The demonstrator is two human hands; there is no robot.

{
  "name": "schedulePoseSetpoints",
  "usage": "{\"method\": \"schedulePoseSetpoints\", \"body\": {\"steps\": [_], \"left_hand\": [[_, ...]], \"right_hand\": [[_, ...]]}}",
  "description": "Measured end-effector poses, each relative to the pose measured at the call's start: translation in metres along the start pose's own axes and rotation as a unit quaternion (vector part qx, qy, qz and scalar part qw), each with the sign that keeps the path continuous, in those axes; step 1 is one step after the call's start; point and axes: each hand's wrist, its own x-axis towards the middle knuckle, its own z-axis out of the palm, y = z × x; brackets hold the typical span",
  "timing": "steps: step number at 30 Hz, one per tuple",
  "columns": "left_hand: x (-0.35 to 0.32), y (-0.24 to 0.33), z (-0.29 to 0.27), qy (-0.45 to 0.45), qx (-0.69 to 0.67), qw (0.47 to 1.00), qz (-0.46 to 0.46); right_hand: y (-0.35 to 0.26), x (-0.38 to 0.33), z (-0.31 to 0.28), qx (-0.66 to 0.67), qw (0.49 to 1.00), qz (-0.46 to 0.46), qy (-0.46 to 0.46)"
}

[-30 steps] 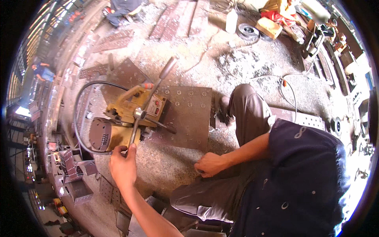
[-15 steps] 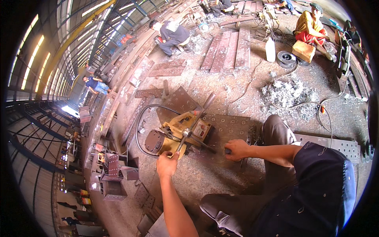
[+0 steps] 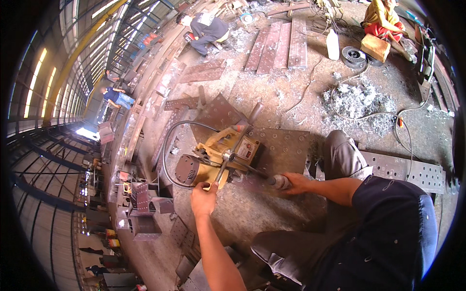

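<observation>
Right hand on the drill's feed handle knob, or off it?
Touching. The head view shows the right hand wrapped around the knob of the feed handle on the yellow magnetic drill, no gap.

Drill machine (image 3: 218, 157) sits on perforated steel plate (image 3: 281, 145), w/ cable (image 3: 167, 145) looping off its left, shavings pile (image 3: 361, 99) well beyond to its right, wire spool (image 3: 353, 56) farther behind.

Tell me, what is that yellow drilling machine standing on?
The yellow drilling machine stands on a rusty brown steel plate dotted with round holes. The left hand and right hand each grip a handle. The machine's body covers the spot directly beneath it.
</observation>
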Motion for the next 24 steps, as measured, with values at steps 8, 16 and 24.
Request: {"method": "schedulePoseSetpoints", "body": {"steps": [8, 16, 24], "left_hand": [[0.002, -0.005, -0.001, -0.013, -0.030, 0.999, 0.018], [-0.010, 0.016, -0.003, -0.014, -0.059, 0.998, -0.008], [-0.012, 0.020, -0.003, -0.014, -0.071, 0.997, -0.007]], "right_hand": [[-0.018, 0.007, 0.003, -0.177, 0.934, 0.161, -0.266], [-0.025, -0.009, 0.021, -0.175, 0.913, 0.190, -0.315], [-0.032, -0.005, 0.013, -0.164, 0.910, 0.239, -0.297]]}}
